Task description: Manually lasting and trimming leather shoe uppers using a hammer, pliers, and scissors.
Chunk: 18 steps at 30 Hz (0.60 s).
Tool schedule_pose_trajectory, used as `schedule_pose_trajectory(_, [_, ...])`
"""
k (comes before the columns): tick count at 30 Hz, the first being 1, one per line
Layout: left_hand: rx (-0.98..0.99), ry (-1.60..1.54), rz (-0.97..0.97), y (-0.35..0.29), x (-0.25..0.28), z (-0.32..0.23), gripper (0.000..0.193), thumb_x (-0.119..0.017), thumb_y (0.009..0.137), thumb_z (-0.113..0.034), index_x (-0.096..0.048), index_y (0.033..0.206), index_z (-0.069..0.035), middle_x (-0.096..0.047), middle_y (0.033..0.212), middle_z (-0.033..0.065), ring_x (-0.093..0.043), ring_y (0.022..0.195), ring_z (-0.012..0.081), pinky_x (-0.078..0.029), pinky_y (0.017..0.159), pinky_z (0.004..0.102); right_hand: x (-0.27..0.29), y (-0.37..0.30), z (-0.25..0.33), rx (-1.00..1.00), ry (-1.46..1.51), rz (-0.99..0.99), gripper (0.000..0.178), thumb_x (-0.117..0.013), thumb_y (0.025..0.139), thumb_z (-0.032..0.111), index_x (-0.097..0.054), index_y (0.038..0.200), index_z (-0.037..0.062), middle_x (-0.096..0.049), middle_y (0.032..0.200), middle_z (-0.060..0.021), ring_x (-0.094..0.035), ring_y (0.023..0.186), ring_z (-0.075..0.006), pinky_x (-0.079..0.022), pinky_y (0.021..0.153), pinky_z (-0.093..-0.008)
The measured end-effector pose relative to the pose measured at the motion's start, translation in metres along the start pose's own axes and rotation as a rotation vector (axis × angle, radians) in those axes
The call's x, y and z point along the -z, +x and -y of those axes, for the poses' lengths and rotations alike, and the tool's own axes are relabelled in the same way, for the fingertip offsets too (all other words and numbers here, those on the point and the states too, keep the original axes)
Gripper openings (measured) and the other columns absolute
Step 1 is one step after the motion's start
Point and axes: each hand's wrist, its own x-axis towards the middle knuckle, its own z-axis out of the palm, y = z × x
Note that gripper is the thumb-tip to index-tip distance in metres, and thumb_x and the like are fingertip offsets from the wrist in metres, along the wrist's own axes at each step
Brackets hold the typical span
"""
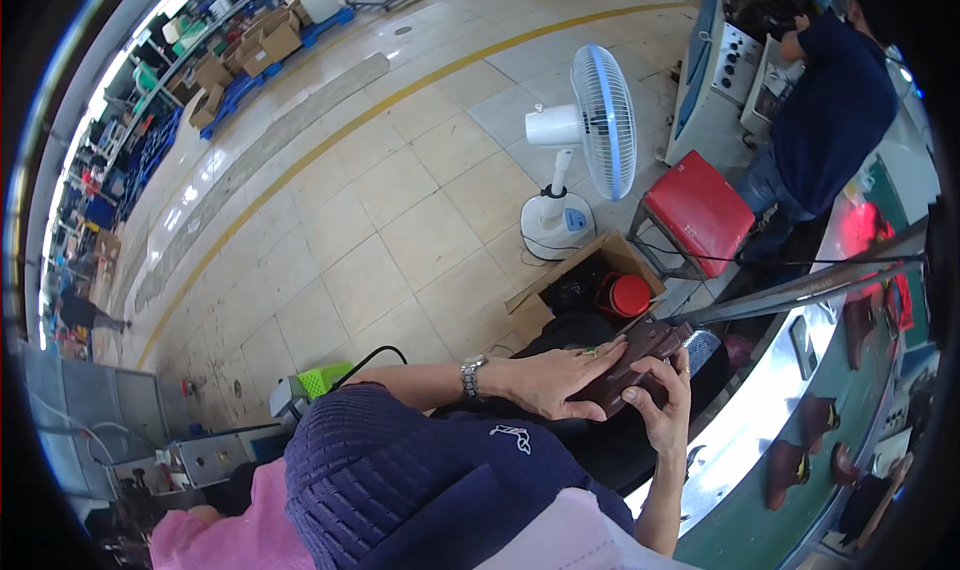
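A dark brown leather shoe (640,362) is held in front of me, over my lap, by both hands. My left hand (560,380), with a metal watch at the wrist, lies along its near left side, fingers stretched over the leather and thumb pressed against it. My right hand (664,402) grips it from the right, fingers curled round it and thumb on the near side. Much of the shoe's shape is hidden by the hands. To the right, brown ankle boots (786,470) stand on a green work surface (735,525).
A cardboard box (530,315) with a red-lidded container (626,296) sits just beyond my hands. Past it stand a white fan (585,125) and a red stool (697,213). A co-worker (825,110) works at the far right. A metal bar (800,288) crosses above the bench.
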Motion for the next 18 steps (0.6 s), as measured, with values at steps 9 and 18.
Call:
schedule_pose_trajectory(9, [-0.078, 0.147, -0.205, 0.010, -0.013, 0.006, 0.092, -0.046, 0.082, -0.057, -0.019, 0.129, 0.017, -0.026, 0.132, 0.0352, -0.034, 0.123, 0.0386, -0.036, 0.098, 0.0378, 0.010, 0.003, -0.011, -0.020, 0.061, 0.007, 0.032, -0.072, 0.067, 0.014, -0.060, 0.095, 0.0037, -0.043, 0.109, -0.0101, -0.047, 0.100, -0.0234, -0.039, 0.086, -0.0305])
schedule_pose_trajectory(18, [-0.167, 0.202, -0.159, 0.016, 0.003, 0.022, 0.097, -0.056, 0.075, -0.058, -0.018, 0.135, 0.008, -0.029, 0.136, 0.0278, -0.043, 0.118, 0.0335, -0.036, 0.096, 0.0350, 0.021, 0.011, -0.022, 0.031, -0.093, 0.037, 0.042, -0.070, 0.070, 0.027, -0.061, 0.105, 0.0048, -0.052, 0.117, -0.0101, -0.037, 0.121, -0.0286, -0.024, 0.103, -0.0378])
